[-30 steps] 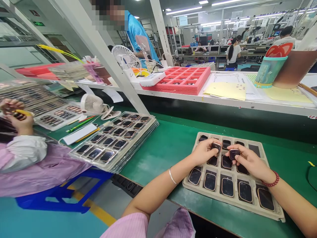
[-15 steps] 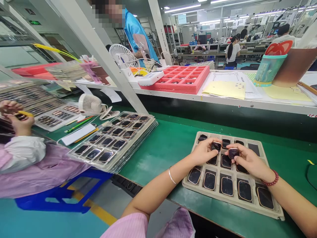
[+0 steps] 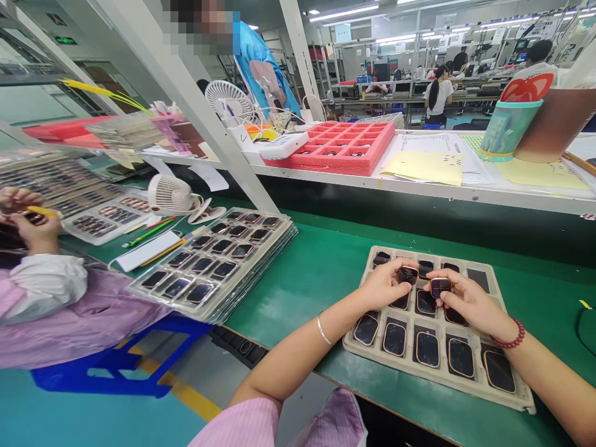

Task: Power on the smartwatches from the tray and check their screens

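Between the thumb and fingers of my left hand is a smartwatch case with a dark face and a gold-coloured rim. My right hand pinches a second, similar watch case close beside it. Both are held over a beige moulded tray that lies on the green bench. Rows of dark-faced watch cases fill many of its pockets, such as the watch case in the front row. My hands and forearms hide some of the middle pockets.
Left of me stands a stack of clear trays holding watch cases. A small fan and pencils lie behind it. A co-worker's hands are at far left. The shelf carries a red foam tray, papers and cups.
Both watch cases stay in my hands, with only a slight tilt of the left one. The person in blue behind the shelf has shifted a little.
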`<state>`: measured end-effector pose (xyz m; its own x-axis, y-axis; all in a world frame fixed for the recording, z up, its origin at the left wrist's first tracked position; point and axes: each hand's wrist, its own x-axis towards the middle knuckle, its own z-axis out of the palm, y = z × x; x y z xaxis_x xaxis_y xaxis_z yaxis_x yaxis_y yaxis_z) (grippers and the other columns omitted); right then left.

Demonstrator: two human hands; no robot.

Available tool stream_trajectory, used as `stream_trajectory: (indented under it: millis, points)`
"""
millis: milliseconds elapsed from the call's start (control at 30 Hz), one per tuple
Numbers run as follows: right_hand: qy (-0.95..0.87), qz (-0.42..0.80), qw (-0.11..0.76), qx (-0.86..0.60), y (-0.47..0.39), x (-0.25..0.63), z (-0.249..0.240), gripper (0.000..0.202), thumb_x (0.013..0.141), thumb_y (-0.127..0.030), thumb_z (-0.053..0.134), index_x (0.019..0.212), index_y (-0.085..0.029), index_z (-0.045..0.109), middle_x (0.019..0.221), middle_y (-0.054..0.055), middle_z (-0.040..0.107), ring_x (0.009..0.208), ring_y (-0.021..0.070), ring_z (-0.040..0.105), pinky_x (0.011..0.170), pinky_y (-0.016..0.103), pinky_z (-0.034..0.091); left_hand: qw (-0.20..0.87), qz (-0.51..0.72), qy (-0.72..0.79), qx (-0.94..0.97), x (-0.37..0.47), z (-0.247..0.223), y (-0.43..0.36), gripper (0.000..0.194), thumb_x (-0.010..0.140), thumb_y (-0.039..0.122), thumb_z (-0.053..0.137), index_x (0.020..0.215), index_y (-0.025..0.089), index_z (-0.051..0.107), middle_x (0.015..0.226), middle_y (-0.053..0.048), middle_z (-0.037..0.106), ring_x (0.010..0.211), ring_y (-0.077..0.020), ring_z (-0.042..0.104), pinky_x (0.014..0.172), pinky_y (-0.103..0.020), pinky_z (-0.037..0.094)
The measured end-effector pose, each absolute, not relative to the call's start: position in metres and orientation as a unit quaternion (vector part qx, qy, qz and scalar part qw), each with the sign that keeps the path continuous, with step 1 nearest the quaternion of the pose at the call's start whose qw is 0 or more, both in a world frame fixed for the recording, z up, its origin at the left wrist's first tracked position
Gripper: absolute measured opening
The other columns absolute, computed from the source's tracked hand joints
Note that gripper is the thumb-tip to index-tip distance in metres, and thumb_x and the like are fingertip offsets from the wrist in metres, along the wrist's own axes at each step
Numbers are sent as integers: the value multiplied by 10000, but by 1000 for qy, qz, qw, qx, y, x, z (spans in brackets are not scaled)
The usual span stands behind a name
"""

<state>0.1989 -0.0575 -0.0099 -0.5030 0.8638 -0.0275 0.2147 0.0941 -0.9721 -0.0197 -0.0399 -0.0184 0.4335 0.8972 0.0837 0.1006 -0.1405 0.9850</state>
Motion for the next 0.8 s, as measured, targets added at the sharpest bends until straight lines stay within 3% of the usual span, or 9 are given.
stream_trajectory:
  millis: [200,400,600,800]
  points:
    - [-677,536,306,-400,-59,197,-7,299,826,-215,513,1125,-218,509,1031,89,656,786,195,636,737,374,545,556,384,360,643,-19,-19,-40,329,752,149,562,1078,104,567,857,-73,639,747,-131,594,673,-243,466]
    - [-677,539,301,-401,-59,198,-8,303,838,-216,509,1141,-216,503,1050,88,658,784,185,627,746,366,544,522,365,384,668,-20,-21,-39,460,705,100,568,1162,140,541,1001,-86,643,717,-113,581,549,-188,395]
    - [-679,535,302,-402,-59,197,-8,306,844,-248,509,1148,-213,499,1053,93,654,798,193,628,746,376,544,518,363,384,672,-21,-20,-39,465,709,108,579,1171,140,540,998,-86,642,692,-101,560,526,-182,376]
    - [-685,529,295,-406,-58,198,-8,257,887,-293,469,1128,-214,511,1006,85,654,722,171,613,701,361,539,563,380,355,642,-20,-20,-41,315,763,171,572,1075,125,576,865,-62,633,727,-124,585,658,-246,476]
